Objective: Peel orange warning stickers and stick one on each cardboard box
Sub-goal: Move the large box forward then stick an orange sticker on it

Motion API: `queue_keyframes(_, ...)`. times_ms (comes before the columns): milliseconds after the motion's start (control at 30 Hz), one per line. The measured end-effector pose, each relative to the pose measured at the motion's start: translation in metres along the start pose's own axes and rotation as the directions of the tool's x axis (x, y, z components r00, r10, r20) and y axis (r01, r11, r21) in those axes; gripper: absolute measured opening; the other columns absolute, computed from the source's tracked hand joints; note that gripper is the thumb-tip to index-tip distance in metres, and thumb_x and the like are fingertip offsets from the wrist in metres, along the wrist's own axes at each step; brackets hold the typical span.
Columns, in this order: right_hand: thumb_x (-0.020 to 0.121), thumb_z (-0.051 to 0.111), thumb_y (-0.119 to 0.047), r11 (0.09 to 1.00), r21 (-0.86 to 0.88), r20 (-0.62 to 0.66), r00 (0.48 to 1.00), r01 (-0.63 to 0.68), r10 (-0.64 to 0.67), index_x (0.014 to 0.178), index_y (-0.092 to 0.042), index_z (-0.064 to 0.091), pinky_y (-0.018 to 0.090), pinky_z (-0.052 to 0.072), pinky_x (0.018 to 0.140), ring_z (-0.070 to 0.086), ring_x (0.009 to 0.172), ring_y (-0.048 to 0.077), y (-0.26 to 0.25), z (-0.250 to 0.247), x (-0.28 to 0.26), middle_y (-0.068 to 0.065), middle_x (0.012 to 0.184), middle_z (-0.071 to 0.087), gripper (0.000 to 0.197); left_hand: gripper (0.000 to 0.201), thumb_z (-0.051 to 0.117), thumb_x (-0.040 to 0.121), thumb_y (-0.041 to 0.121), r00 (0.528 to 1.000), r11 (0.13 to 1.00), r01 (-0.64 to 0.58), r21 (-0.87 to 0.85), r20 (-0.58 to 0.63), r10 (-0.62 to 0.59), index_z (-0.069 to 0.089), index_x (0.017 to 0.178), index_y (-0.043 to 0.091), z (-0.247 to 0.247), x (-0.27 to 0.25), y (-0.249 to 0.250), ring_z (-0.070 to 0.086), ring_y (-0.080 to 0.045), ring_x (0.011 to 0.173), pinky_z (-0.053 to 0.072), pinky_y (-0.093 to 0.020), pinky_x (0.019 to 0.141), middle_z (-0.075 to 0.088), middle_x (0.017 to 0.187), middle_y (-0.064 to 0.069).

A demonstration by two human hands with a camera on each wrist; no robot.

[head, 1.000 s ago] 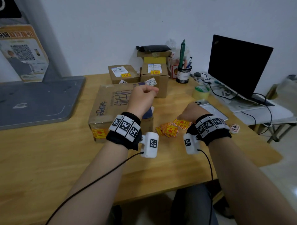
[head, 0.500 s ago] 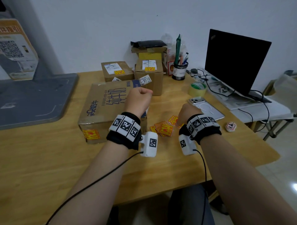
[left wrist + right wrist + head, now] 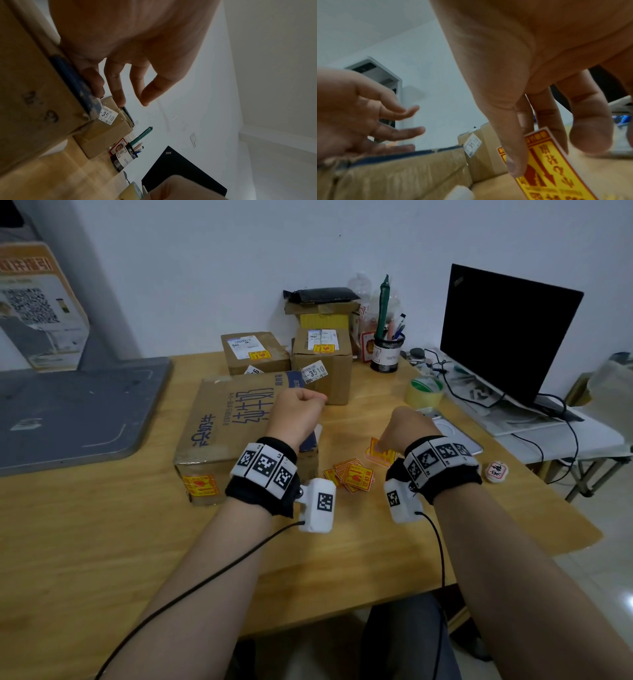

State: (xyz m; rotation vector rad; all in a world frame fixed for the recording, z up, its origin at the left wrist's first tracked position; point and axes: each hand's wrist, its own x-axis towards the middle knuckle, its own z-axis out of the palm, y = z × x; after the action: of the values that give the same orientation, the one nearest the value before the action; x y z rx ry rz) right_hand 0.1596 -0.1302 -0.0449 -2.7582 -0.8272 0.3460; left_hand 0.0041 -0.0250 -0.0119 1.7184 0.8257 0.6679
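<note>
The right hand (image 3: 407, 428) pinches an orange sticker (image 3: 551, 166) between thumb and fingers, holding it tilted just above the table (image 3: 102, 542), close beside the loose pile (image 3: 351, 474) of the same stickers. The left hand (image 3: 296, 416) hangs over the near right corner of the big box (image 3: 219, 426), fingers loosely bent and holding nothing; its lowest fingers lie along the box's blue edge. That box bears a sticker on its front face (image 3: 200, 486). Behind it stand two small boxes, the left one (image 3: 253, 354) and the right one (image 3: 323, 364), each with an orange sticker on top. A tape roll (image 3: 424, 392), pen cup (image 3: 387, 354) and laptop (image 3: 507, 337) are off to the right.
</note>
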Motion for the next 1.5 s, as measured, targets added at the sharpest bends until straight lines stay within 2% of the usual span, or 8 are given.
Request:
queue_keyframes(267, 0.091, 0.074, -0.033, 0.976, 0.207, -0.09, 0.995, 0.064, -0.046, 0.085, -0.005, 0.064, 0.035, 0.046, 0.073, 0.059, 0.084, 0.029, -0.024, -0.031, -0.009, 0.007, 0.075, 0.057, 0.031, 0.017, 0.057, 0.095, 0.014, 0.999, 0.999, 0.032, -0.008, 0.028, -0.032, 0.072, 0.097, 0.022, -0.01, 0.006, 0.004, 0.057, -0.013, 0.1, 0.049, -0.028, 0.083, 0.062, 0.108, 0.001)
queue_keyframes(467, 0.094, 0.071, -0.033, 0.767, 0.592, -0.114, 0.968, 0.248, -0.225, 0.078, -0.02, 0.071, 0.025, 0.035, 0.049, 0.04, 0.054, 0.013, -0.054, -0.04, -0.028, 0.001, 0.065, 0.051, 0.021, 0.015, 0.059, 0.097, 0.031, 0.992, 0.994, 0.089, 0.057, 0.086, -0.094, 0.07, 0.095, 0.021, -0.026, 0.013, 0.006, 0.058, -0.02, 0.088, 0.045, -0.03, 0.067, 0.066, 0.103, -0.009)
queue_keyframes(667, 0.094, 0.072, -0.026, 0.639, 0.73, -0.037, 0.948, 0.242, -0.317, 0.088, -0.008, 0.075, 0.024, 0.031, 0.046, 0.043, 0.049, 0.011, -0.078, -0.029, -0.015, 0.001, 0.068, 0.068, 0.019, 0.01, 0.065, 0.095, 0.03, 0.997, 0.997, 0.06, 0.047, 0.039, -0.062, 0.073, 0.093, 0.024, -0.056, 0.026, 0.003, 0.074, -0.019, 0.093, 0.039, -0.024, 0.052, 0.077, 0.101, -0.004)
queue_keyframes(833, 0.098, 0.067, -0.032, 0.668, 0.709, 0.033, 0.935, 0.228, -0.354, 0.102, -0.009, 0.074, 0.022, 0.033, 0.042, 0.05, 0.045, 0.01, -0.101, -0.022, -0.003, 0.0, 0.074, 0.078, 0.025, 0.011, 0.065, 0.096, 0.019, 1.0, 0.998, -0.008, 0.067, -0.026, 0.01, 0.075, 0.097, 0.015, -0.082, 0.034, 0.001, 0.066, -0.002, 0.064, 0.038, -0.008, 0.04, 0.075, 0.085, 0.003)
queue_keyframes(1033, 0.089, 0.074, -0.041, 0.699, 0.638, -0.096, 0.934, 0.323, -0.344, 0.113, -0.02, 0.064, 0.023, 0.036, 0.046, 0.049, 0.056, 0.007, -0.133, -0.017, 0.007, -0.005, 0.088, 0.064, 0.033, 0.016, 0.064, 0.096, 0.021, 0.995, 0.995, -0.036, 0.096, -0.09, 0.045, 0.078, 0.095, 0.013, -0.107, 0.049, -0.004, 0.063, -0.002, 0.069, 0.037, -0.003, 0.042, 0.076, 0.088, 0.005)
queue_keyframes(1200, 0.085, 0.081, -0.03, 0.575, 0.687, -0.268, 0.891, 0.444, -0.368, 0.112, -0.024, 0.059, 0.028, 0.047, 0.062, 0.057, 0.075, 0.007, -0.15, -0.018, 0.01, -0.005, 0.094, 0.059, 0.035, 0.012, 0.069, 0.092, 0.025, 0.988, 0.994, -0.068, 0.09, -0.129, 0.079, 0.078, 0.089, 0.018, -0.12, 0.058, -0.005, 0.062, 0.0, 0.066, 0.038, -0.003, 0.044, 0.077, 0.086, 0.005)
queue_keyframes(1333, 0.088, 0.078, -0.026, 0.595, 0.681, -0.207, 0.891, 0.427, -0.404, 0.112, -0.021, 0.059, 0.014, 0.041, 0.038, 0.061, 0.064, 0.008, -0.158, -0.016, 0.01, 0.001, 0.104, 0.07, 0.031, 0.011, 0.07, 0.09, 0.024, 0.991, 0.992, -0.081, 0.093, -0.097, 0.09, 0.078, 0.087, 0.018, -0.122, 0.062, -0.005, 0.065, 0.0, 0.067, 0.04, -0.005, 0.046, 0.077, 0.08, 0.006)
queue_keyframes(1500, 0.096, 0.069, -0.015, 0.568, 0.725, -0.166, 0.899, 0.39, -0.405, 0.119, -0.02, 0.054, 0.014, 0.04, 0.036, 0.055, 0.041, 0.0, -0.155, -0.017, 0.011, 0.002, 0.087, 0.075, 0.027, 0.015, 0.066, 0.094, 0.026, 0.996, 0.993, -0.078, 0.093, -0.041, 0.082, 0.076, 0.083, 0.024, -0.123, 0.065, -0.005, 0.068, 0.001, 0.067, 0.044, -0.016, 0.054, 0.078, 0.078, 0.01)
